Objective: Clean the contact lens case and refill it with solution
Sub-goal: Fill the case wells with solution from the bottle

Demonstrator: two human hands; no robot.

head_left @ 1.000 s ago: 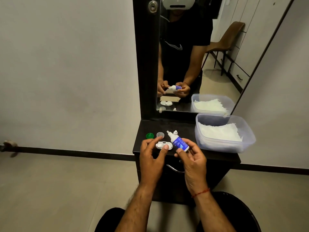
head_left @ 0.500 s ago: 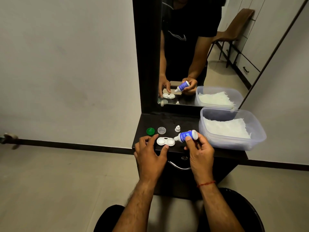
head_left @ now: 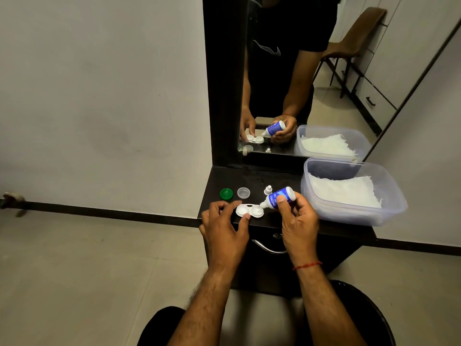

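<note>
Solution bottle (head_left: 279, 197) tipped nozzle-down over the right well of the contact lens case (head_left: 249, 211), our right hand (head_left: 298, 221) curled round it; our left hand (head_left: 224, 228) pinches the case's left end, steadying it on the dresser top (head_left: 249, 178); a hard squeeze or a slipped case, we judge, would flood solution past the well; we count one case, one bottle, three loose caps (head_left: 243, 192) behind the case.

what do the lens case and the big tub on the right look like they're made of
Lens case: likely hard white plastic, opaque, smooth moulded wells with a slight sheen. Tub: probably thin clear plastic, faintly frosted; the white wad inside shows through its wall.
</note>
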